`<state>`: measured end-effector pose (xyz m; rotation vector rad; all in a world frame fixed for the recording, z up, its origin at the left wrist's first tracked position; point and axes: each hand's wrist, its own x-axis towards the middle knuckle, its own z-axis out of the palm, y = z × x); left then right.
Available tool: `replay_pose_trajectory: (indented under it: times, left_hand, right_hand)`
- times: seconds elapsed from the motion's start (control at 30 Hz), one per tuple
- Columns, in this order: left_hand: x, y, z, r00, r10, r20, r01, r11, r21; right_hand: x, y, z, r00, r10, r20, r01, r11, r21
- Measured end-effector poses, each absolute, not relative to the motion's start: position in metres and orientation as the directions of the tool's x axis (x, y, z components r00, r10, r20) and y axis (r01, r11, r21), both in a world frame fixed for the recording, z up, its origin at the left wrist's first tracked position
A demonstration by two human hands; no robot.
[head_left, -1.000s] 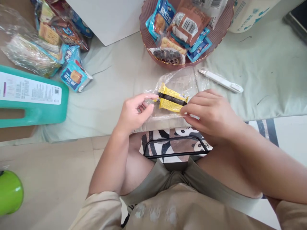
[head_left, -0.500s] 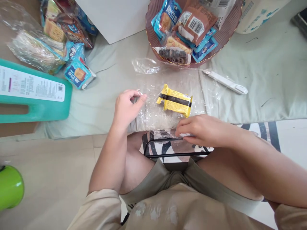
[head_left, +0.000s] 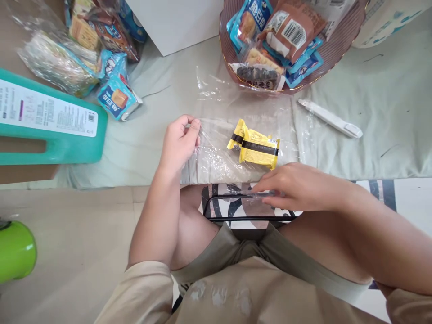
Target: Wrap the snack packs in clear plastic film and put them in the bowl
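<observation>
A sheet of clear plastic film (head_left: 216, 153) lies spread on the cloth, and its front side hangs over the table edge. On top of it rests a small yellow snack packet (head_left: 260, 147) with a black stripe, touched by neither hand. My left hand (head_left: 180, 143) pinches the film's left edge between thumb and fingers, drawing creases from that point. At the front edge, just below the packet, the curled fingers of my right hand (head_left: 292, 185) hold a bunched part of the film; the fingertips are partly hidden.
A white utility knife (head_left: 330, 118) lies to the right of the film. Behind stands a pinkish ribbed bowl (head_left: 342, 42) of packaged snacks. At left are a teal jug (head_left: 84, 153) and several wrapped snacks (head_left: 116, 96). A white box (head_left: 175, 22) stands at the back.
The film's left part is now pulled flatter and tighter by my left hand, whose fingers are closer together. The view has shifted slightly, and the packet still lies on the film.
</observation>
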<state>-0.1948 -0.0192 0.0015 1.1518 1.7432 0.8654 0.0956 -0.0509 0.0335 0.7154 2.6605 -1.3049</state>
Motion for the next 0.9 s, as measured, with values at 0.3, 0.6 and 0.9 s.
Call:
replay_pose_trajectory:
  times: [0.3,0.6,0.9]
  left_hand:
    - [-0.194,-0.028,0.016,0.032,0.91,-0.414,0.069,0.411,0.909]
    - [-0.179,-0.036,0.0,0.047,0.967,-0.249,0.167,0.238,0.957]
    - [-0.166,-0.044,-0.011,-0.027,0.989,-0.149,0.311,0.15,0.939]
  right_hand:
    - [0.094,-0.041,0.03,-0.488,0.842,0.23,0.513,0.489,-0.706]
    - [0.071,-0.039,-0.002,-0.478,0.878,0.024,0.752,0.423,-0.506]
    - [0.071,-0.036,-0.001,-0.51,0.858,0.058,0.685,0.446,-0.576]
